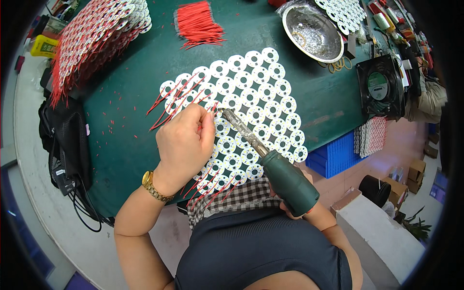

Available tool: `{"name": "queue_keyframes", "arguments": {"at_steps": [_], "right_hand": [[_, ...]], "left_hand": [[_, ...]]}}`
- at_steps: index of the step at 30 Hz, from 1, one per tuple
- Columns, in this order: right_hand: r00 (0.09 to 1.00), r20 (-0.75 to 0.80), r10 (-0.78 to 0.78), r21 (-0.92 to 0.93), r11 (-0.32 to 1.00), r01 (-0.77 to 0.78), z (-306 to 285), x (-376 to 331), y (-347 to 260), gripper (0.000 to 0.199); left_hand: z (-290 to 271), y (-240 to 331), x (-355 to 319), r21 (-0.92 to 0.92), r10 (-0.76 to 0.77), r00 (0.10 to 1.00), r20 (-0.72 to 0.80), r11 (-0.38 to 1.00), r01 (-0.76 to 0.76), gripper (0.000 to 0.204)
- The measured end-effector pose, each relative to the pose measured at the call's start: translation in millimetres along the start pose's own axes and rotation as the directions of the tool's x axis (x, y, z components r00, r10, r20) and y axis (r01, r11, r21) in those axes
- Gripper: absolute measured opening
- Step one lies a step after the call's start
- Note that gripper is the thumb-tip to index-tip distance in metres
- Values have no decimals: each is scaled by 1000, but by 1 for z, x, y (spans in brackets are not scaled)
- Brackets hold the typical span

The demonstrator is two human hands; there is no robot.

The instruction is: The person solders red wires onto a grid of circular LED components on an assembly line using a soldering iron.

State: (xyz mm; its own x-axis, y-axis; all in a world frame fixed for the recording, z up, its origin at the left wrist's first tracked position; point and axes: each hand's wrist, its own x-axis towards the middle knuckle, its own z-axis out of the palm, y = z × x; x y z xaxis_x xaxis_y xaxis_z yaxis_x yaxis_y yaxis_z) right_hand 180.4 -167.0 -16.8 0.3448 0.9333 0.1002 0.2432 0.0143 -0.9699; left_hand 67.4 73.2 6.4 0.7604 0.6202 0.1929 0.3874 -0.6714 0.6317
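A panel of round white LED circuit boards [261, 113], joined in rows, lies on the green table before me. Several boards at its left and near edges carry red wires. My left hand [186, 140], a gold watch on its wrist, is closed in a pinch over the panel with a short red wire [213, 107] at its fingertips. My right hand [286, 209] is wrapped round the dark green handle of a soldering iron [291, 183], which hides most of it. The iron's metal tip points up and left, close beside the pinched wire.
Red wires [198, 23] lie bundled at the back. Stacked wired panels [96, 38] stand at far left, near a black bag [63, 140]. A metal bowl [290, 31] and a black fan [381, 84] sit at right. A blue crate [333, 157] stands below the table edge.
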Motion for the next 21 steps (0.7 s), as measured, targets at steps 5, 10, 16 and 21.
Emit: {"name": "queue_keyframes", "arguments": {"at_steps": [5, 10, 16, 21], "right_hand": [[997, 41, -63, -142, 987, 68, -3, -2, 5, 60], [983, 85, -164, -183, 967, 177, -6, 3, 9, 60], [990, 60, -129, -204, 969, 139, -4, 5, 3, 57], [995, 38, -88, -186, 978, 93, -3, 4, 2, 55]], "left_hand": [[0, -1, 0, 25, 12, 1000, -3, 1000, -11, 11], [0, -1, 1, 34, 12, 1000, -9, 999, -12, 10], [0, -1, 1, 21, -17, 1000, 6, 1000, 17, 11], [1, -2, 1, 32, 7, 1000, -15, 999, -7, 12]]}}
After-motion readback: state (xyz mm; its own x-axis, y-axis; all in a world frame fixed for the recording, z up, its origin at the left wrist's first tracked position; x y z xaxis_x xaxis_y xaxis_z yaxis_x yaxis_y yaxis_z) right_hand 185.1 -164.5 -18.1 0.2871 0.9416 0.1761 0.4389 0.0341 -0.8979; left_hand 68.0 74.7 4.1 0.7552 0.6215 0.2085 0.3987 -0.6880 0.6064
